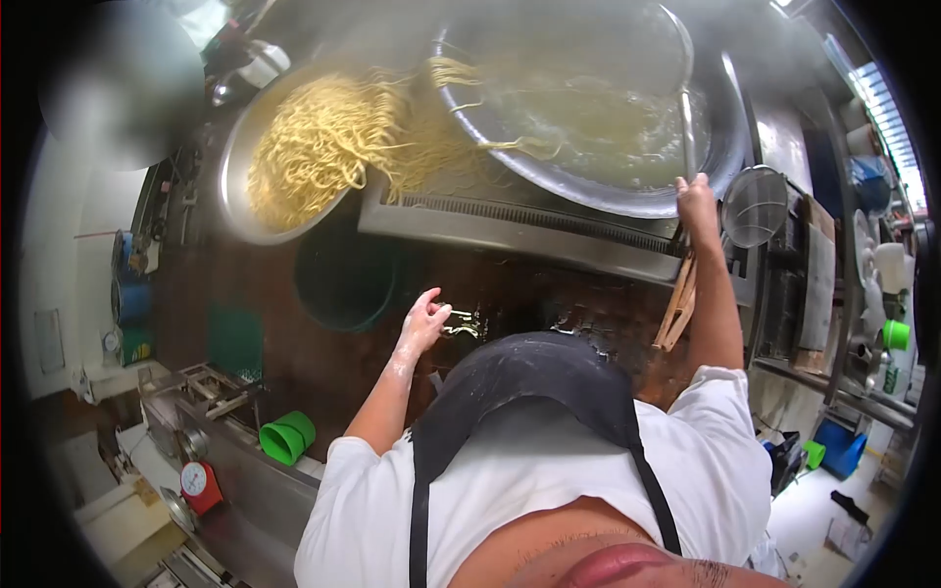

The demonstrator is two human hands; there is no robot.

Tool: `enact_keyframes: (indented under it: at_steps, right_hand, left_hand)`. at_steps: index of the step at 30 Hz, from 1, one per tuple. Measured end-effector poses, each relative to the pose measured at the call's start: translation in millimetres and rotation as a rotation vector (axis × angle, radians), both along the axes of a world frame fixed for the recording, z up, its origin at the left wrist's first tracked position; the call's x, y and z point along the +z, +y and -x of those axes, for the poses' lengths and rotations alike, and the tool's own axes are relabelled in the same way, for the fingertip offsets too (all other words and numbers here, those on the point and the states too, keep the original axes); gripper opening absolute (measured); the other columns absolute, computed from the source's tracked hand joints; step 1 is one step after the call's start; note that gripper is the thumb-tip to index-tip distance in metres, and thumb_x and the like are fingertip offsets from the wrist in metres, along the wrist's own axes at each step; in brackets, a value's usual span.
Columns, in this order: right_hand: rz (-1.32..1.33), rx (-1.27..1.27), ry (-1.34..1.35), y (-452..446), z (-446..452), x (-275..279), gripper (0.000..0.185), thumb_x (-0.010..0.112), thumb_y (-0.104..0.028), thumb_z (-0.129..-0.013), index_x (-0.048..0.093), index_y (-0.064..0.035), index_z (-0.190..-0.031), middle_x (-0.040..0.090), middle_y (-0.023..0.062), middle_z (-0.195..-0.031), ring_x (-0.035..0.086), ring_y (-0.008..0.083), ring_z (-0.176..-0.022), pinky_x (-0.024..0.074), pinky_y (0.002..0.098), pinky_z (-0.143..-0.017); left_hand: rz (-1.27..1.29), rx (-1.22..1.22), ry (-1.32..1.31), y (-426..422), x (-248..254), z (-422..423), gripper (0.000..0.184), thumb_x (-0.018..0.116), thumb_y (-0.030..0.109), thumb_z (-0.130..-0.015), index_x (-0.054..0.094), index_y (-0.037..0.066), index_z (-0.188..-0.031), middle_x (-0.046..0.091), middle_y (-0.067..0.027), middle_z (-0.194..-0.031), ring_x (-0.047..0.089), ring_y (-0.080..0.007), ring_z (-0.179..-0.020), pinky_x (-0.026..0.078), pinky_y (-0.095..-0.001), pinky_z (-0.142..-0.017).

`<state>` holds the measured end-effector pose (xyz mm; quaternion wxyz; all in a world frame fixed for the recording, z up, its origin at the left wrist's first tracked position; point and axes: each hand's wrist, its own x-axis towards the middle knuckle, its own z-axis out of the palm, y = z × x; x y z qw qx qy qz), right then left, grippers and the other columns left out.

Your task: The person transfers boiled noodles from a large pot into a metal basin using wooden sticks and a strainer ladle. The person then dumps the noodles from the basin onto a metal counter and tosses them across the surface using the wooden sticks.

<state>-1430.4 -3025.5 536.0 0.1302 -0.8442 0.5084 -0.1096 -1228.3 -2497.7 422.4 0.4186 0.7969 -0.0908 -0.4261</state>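
My right hand point(698, 208) is wrapped round a long metal-shafted tool point(687, 132) at the near rim of a wide metal pot point(627, 208). The shaft runs up over the pot into steam, and its far end cannot be made out. Below this hand a split wooden handle point(676, 304) hangs down. Cloudy, bubbling water point(608, 122) fills the pot. My left hand point(423, 323) hovers low before the apron, fingers loosely bent and apart, holding nothing visible. Yellow noodles point(319, 147) heap in a metal bowl point(235, 186); strands spill onto the stove and over the pot's rim.
A round wire strainer point(755, 206) lies right of the pot. The stove's metal edge point(510, 235) runs in front. A dark green tub point(348, 279) stands under the bowl. Wet floor lies below. Left are a green container point(287, 437) and red scale point(200, 487).
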Motion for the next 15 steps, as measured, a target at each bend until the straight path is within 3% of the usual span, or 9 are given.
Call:
enact_keyframes:
  at_steps: [7,9,11,15]
  right_hand:
    - [-0.133,-0.154,0.232,-194.5,0.0,-79.6,0.036,0.057,-0.016,-0.091,0.058,0.0096,-0.116,0.065,0.0325,-0.109,0.063,0.0464,-0.106,0.0518,0.0499,-0.086]
    - [-0.255,-0.167,0.139,-208.6,-35.0,-81.7,0.033,0.054,-0.010,-0.085,0.062,0.0088,-0.112,0.065,0.0305,-0.114,0.063,0.0392,-0.113,0.0534,0.0448,-0.090]
    - [-0.302,-0.024,0.363,-233.5,-74.8,-99.1,0.027,0.058,-0.010,-0.083,0.068,0.0058,-0.103,0.069,0.0274,-0.106,0.068,0.0361,-0.105,0.0555,0.0428,-0.082]
    - [-0.439,0.107,0.437,-203.1,-133.9,-75.2,0.026,0.057,-0.008,-0.080,0.069,0.0053,-0.098,0.071,0.0236,-0.091,0.071,0.0340,-0.086,0.0539,0.0430,-0.070]
  left_hand:
    - [-0.047,0.139,0.050,-25.4,11.1,2.6,0.062,0.065,0.019,-0.091,0.040,0.002,-0.145,0.060,-0.0017,-0.080,0.055,-0.0077,-0.060,0.047,-0.0243,-0.054]
    - [-0.077,0.166,0.077,-23.0,11.8,13.0,0.062,0.065,0.018,-0.091,0.039,0.001,-0.145,0.061,-0.0016,-0.080,0.054,-0.0072,-0.059,0.047,-0.0232,-0.052]
    - [-0.103,0.195,0.105,-17.4,9.6,24.3,0.062,0.066,0.020,-0.090,0.041,0.001,-0.144,0.057,-0.0015,-0.080,0.055,-0.0080,-0.061,0.047,-0.0243,-0.054]
    - [-0.113,0.254,0.132,-12.1,9.3,41.3,0.062,0.066,0.019,-0.090,0.041,0.001,-0.144,0.057,-0.0010,-0.080,0.055,-0.0076,-0.060,0.047,-0.0234,-0.053]
